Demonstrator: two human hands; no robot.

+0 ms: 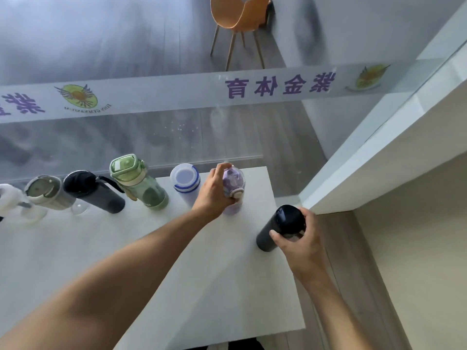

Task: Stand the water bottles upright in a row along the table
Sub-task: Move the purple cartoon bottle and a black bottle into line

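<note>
Several bottles stand upright in a row along the far edge of the white table [126,261]: a grey one [48,193], a dark one with a strap [93,192], a green one [139,183], a white one with blue rings [185,183] and a purple one [235,184]. My left hand [213,193] grips the purple bottle at the right end of the row. My right hand [300,243] holds a black bottle [280,226], upright near the table's right edge, in front of the row.
A white object [10,198] and a clear glass [79,208] sit at the far left. A glass wall with a lettered strip [278,84] runs right behind the row. An orange chair [237,18] stands beyond it. A white ledge [379,147] rises at right.
</note>
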